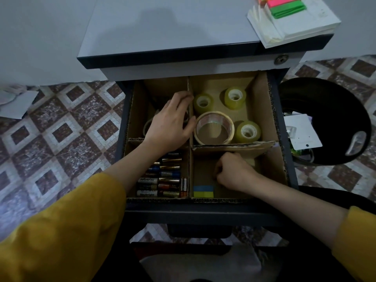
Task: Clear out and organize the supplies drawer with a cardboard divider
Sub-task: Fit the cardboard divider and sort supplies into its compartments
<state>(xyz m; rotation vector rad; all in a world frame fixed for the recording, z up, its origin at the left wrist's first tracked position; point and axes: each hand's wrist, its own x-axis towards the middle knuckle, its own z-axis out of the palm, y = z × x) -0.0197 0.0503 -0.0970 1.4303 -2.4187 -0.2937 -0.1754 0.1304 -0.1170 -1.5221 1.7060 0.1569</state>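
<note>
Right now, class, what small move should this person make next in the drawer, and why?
Probably straighten the cross wall: it leans over the near-right compartment, where the right hand sits curled beside it, while the left hand rests on the centre wall and could steady it.

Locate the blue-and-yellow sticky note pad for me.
Head view: the blue-and-yellow sticky note pad lies in the near-right compartment of the brown cardboard divider, at its front-left corner, right of the cylindrical batteries and just nearer than the right hand.

In the drawer (203, 209), the cardboard divider (190, 176) keeps tape rolls (214, 128) back right, batteries (162, 181) front left, sticky notes (203, 191) front right.
</note>
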